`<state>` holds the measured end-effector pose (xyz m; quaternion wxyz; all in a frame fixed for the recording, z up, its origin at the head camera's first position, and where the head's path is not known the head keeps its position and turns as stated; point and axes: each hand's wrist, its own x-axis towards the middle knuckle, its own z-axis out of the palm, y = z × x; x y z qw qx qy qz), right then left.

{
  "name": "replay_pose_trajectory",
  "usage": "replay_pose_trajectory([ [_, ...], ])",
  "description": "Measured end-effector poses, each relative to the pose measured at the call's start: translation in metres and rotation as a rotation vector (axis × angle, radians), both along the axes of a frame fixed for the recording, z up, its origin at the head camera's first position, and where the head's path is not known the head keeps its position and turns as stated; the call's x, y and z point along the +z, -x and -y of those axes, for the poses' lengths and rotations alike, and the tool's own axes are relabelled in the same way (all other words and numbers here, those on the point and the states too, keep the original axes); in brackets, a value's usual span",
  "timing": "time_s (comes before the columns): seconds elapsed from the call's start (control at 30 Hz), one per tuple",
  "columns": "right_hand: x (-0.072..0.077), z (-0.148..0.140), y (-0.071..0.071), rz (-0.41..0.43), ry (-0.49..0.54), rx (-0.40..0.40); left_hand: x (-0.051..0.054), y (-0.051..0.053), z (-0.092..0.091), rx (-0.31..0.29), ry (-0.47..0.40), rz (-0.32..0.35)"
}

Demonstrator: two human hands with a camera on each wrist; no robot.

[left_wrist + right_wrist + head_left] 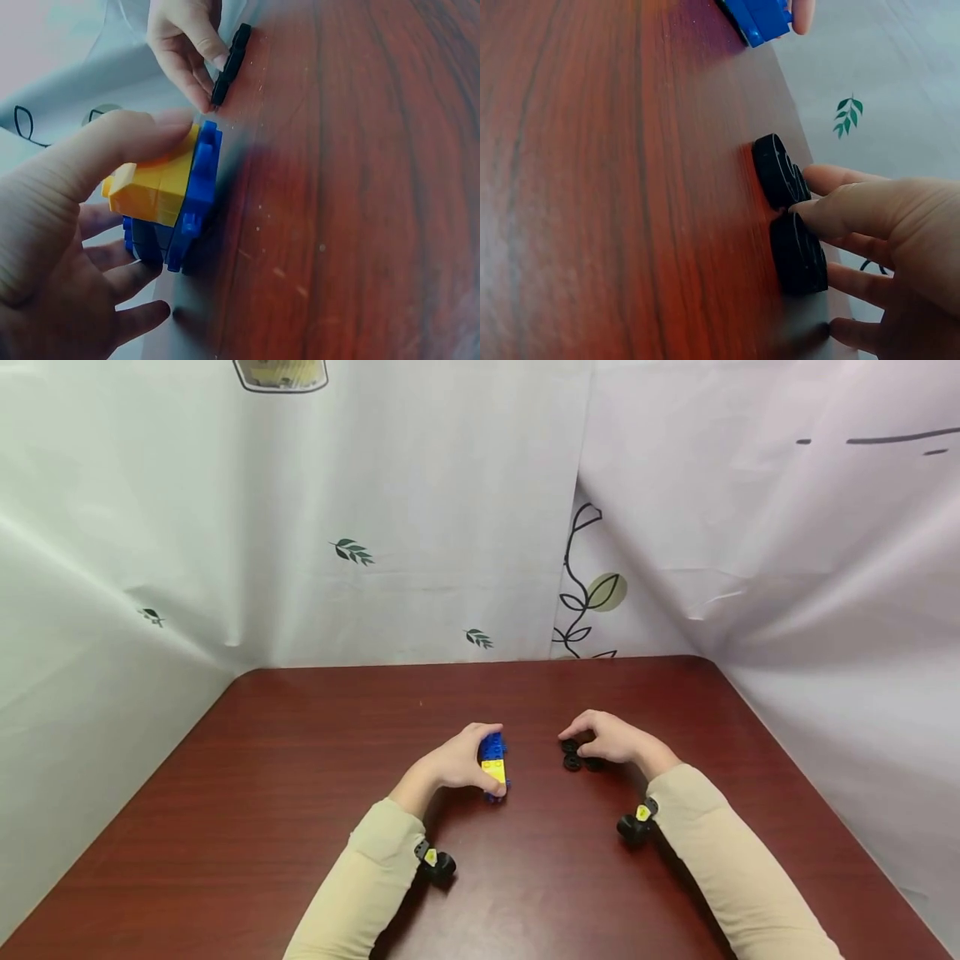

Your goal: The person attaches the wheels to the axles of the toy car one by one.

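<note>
A toy block vehicle, yellow and blue point(493, 767), lies on the table with my left hand point(456, 762) gripping it by its two ends. The left wrist view shows the thumb of that hand point(67, 217) on the yellow block point(154, 191), with the blue base point(202, 176) beside it. Several black wheels point(572, 762) lie flat in a cluster to the right. Over them is my right hand point(617, 740); in the right wrist view its thumb and fingers point(840, 206) touch the black wheels point(799, 255) at their far side.
The dark red-brown table point(300, 777) has a pale printed curtain point(450, 510) behind it and along both sides. A small black camera is strapped to each wrist, left point(438, 867) and right point(633, 829).
</note>
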<state>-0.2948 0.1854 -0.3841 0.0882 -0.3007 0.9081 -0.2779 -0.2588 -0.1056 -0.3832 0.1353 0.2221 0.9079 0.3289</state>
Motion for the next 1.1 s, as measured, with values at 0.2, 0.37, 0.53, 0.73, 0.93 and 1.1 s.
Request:
replay_pose_trajectory([
  [0.2,-0.005,-0.002,-0.004,0.001,-0.016,-0.028,-0.005,0.000,0.000,0.026,-0.049,0.031],
  [0.37,-0.008,-0.004,-0.005,0.005,-0.016,-0.052,-0.008,0.001,-0.005,0.056,-0.096,0.036],
  [0.53,-0.006,-0.003,-0.003,-0.016,-0.027,-0.037,-0.009,0.005,-0.009,0.073,-0.162,0.035],
  [0.73,0.000,-0.002,0.004,-0.054,0.015,-0.082,-0.005,0.014,-0.015,0.089,-0.273,0.054],
  [0.93,-0.011,0.000,0.006,-0.056,0.180,-0.270,-0.011,0.020,-0.017,0.067,-0.300,0.022],
  [1.1,-0.016,0.004,0.003,-0.057,0.286,-0.330,-0.017,0.022,-0.018,0.099,-0.277,-0.021],
])
